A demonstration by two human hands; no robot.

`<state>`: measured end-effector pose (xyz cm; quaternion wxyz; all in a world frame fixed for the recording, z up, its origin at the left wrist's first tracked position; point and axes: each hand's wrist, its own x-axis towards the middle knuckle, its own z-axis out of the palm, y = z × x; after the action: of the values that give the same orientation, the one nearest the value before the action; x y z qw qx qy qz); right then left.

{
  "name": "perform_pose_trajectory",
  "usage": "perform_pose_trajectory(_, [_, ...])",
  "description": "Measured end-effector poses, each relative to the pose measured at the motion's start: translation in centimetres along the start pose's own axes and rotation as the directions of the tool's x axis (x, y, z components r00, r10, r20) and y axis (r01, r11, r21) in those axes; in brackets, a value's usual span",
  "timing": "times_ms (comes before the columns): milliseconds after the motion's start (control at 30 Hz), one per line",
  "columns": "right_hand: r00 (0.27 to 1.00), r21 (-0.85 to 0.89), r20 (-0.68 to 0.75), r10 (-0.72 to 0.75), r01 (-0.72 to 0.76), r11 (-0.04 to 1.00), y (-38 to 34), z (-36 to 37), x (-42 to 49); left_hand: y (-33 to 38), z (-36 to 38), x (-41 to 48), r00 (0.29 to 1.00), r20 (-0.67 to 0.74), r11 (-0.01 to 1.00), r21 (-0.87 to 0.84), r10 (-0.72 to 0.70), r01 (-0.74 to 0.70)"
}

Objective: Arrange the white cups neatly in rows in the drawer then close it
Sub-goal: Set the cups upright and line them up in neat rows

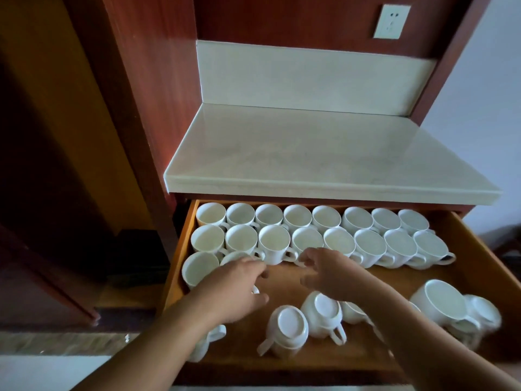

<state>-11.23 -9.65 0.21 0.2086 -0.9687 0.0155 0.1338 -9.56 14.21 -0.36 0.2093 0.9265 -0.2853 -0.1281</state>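
Observation:
The wooden drawer [476,258] is pulled open. Two full rows of upright white cups fill its back: the far row [297,217] and the second row [369,245]. A third row at the left has one cup [198,268] and a second cup [232,256] beside it. My left hand [239,289] is wrapped around this second cup and hides most of it. My right hand [329,275] hovers with fingers spread just in front of the second row, holding nothing. Several loose cups lie overturned or tilted at the drawer's front, such as one bottom-up [290,324] and one on its side [442,300].
A pale stone countertop [324,153] overhangs the back of the drawer. A wall outlet [391,21] sits above it on the red-brown wood panel. Another cup [205,342] lies under my left forearm at the drawer's front left. Bare drawer floor [394,280] shows in front of the second row.

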Motion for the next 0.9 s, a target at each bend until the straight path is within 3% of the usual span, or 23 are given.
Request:
perform_pose_trajectory(67, [0.987, -0.187, 0.149, -0.065, 0.093, 0.978, 1.6, -0.2, -1.3, 2.5, 1.2, 0.7, 0.986, 0.16, 0.999, 0.016, 0.047, -0.05])
perform_pose_trajectory(133, [0.97, -0.34, 0.239, -0.041, 0.123, 0.932, 3.2, 1.0, -1.9, 4.6, 2.9, 1.4, 0.967, 0.253, 0.995, 0.077, 0.038, -0.06])
perform_pose_trajectory(300, [0.983, -0.531, 0.149, -0.11, 0.174, 0.83, 5.4, 5.4, -1.9, 6.8, 6.1, 2.9, 0.923, 0.369, 0.958, 0.285, -0.107, -0.003])
perform_pose_trajectory(533, [0.993, -0.356, 0.034, -0.109, 0.114, 0.928, 5.9, 4.6, -2.0, 5.6, 5.1, 2.7, 0.943, 0.294, 0.975, 0.199, -0.156, 0.099])
perform_pose_trajectory(700, [0.996, 0.03, -0.092, 0.006, -0.003, 1.0, 6.0, 2.8, -1.7, 3.6, 2.5, 2.4, 0.947, 0.207, 0.937, -0.201, -0.245, 0.287])
perform_pose_trajectory(767, [0.979, 0.266, -0.192, 0.071, -0.018, 0.964, 6.1, 1.9, -2.1, 2.7, 1.4, 2.1, 0.946, 0.205, 0.821, -0.473, -0.252, 0.321])
perform_pose_trajectory(833, [0.943, 0.536, -0.296, 0.154, 0.031, 0.844, 6.2, 1.3, -2.5, 2.1, 0.6, 1.9, 0.947, 0.17, 0.569, -0.765, -0.274, 0.302])
perform_pose_trajectory(900, [0.929, 0.838, -0.285, 0.234, 0.123, 0.532, 6.3, 0.7, -2.4, 2.0, 0.3, 2.1, 0.94, 0.18, 0.225, -0.942, -0.291, 0.25])
